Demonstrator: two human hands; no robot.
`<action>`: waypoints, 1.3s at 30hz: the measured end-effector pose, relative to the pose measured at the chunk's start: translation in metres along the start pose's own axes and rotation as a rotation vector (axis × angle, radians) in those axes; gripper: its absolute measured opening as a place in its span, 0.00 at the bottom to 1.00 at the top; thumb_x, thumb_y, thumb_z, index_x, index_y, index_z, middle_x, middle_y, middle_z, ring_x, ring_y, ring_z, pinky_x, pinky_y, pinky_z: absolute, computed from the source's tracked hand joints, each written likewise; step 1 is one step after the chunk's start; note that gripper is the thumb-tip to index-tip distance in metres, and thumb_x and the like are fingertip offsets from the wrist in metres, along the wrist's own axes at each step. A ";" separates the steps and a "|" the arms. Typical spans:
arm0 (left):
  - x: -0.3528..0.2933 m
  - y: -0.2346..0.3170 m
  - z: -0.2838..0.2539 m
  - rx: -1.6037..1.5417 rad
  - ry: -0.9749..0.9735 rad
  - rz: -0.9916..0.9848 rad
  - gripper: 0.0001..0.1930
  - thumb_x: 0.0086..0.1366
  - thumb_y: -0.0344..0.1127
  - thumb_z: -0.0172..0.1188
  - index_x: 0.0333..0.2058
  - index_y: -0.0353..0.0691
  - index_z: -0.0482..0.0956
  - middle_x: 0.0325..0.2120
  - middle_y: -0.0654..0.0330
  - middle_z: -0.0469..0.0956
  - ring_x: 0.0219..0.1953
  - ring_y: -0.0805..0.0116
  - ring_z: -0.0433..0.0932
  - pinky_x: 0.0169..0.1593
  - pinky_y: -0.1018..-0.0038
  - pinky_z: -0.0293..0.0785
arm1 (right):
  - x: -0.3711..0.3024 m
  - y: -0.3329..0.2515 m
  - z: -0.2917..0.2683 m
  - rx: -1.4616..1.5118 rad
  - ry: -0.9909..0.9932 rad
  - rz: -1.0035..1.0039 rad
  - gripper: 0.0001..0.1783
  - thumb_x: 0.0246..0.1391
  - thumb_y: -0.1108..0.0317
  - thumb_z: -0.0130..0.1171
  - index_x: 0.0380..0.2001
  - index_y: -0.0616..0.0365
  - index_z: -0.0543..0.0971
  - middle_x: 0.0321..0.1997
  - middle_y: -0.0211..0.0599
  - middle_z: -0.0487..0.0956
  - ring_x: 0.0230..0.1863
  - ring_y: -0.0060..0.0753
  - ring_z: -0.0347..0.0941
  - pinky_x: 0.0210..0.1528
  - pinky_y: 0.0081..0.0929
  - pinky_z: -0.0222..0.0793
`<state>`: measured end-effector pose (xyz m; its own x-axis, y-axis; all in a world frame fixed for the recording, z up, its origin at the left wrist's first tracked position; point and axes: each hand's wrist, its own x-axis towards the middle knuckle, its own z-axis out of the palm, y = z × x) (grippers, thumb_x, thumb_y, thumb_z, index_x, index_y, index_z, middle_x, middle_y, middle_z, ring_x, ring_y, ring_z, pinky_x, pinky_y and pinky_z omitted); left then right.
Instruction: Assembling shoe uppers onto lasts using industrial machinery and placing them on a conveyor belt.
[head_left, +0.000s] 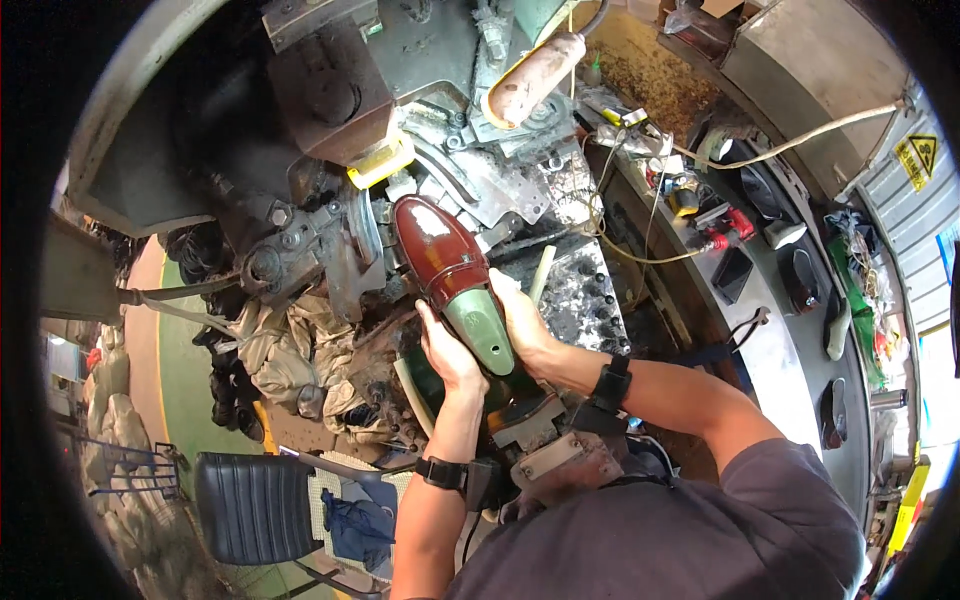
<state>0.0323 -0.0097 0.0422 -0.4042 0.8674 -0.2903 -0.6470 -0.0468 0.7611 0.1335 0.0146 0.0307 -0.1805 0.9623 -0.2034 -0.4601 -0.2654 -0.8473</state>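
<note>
A glossy reddish-brown shoe upper (440, 262) sits over a green shoe last (484, 330), its toe pointing away from me against the machine's metal parts. My left hand (450, 352) presses along the left side of the last near the heel. On the opposite side my right hand (520, 318) is wrapped against the shoe, so both hands hold it between them. The fingers of both hands are partly hidden beneath the shoe. Past the toe, a yellow-edged block (382, 162) hangs from the dark machine head (335, 95).
A dirty lamp (535, 80) hangs above the machine. To the right, a bench holds a phone (733, 274) and a red tool (735, 225), with dark shoes (800, 278) on a belt beyond. A dark chair (255, 508) stands at lower left, near crumpled cloth bags (285, 350).
</note>
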 end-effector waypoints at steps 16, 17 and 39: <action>-0.072 -0.160 -0.194 1.206 -0.472 0.013 0.19 0.63 0.46 0.60 0.48 0.43 0.79 0.46 0.47 0.82 0.50 0.44 0.80 0.51 0.55 0.76 | -0.049 -0.074 -0.109 -0.237 0.165 -0.064 0.11 0.66 0.69 0.59 0.45 0.66 0.80 0.38 0.40 0.84 0.33 0.29 0.80 0.40 0.27 0.78; -0.076 -0.172 -0.223 1.155 -0.290 -0.017 0.18 0.61 0.44 0.61 0.46 0.41 0.80 0.44 0.45 0.82 0.47 0.38 0.79 0.48 0.53 0.77 | -0.055 -0.073 -0.085 -0.243 0.095 -0.060 0.11 0.66 0.69 0.59 0.46 0.65 0.80 0.38 0.40 0.84 0.33 0.29 0.80 0.40 0.28 0.78; -0.153 0.174 -0.077 -0.078 -0.313 0.192 0.21 0.73 0.48 0.52 0.47 0.33 0.79 0.43 0.53 0.83 0.45 0.59 0.82 0.52 0.64 0.77 | -0.240 -0.109 0.042 -0.919 -0.578 -0.820 0.52 0.47 0.64 0.78 0.70 0.64 0.60 0.70 0.51 0.68 0.67 0.47 0.70 0.69 0.37 0.65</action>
<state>-0.0680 -0.1891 0.1740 -0.3135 0.9480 0.0543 -0.6308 -0.2506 0.7344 0.1904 -0.1894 0.1922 -0.5774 0.6009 0.5528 0.0891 0.7194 -0.6889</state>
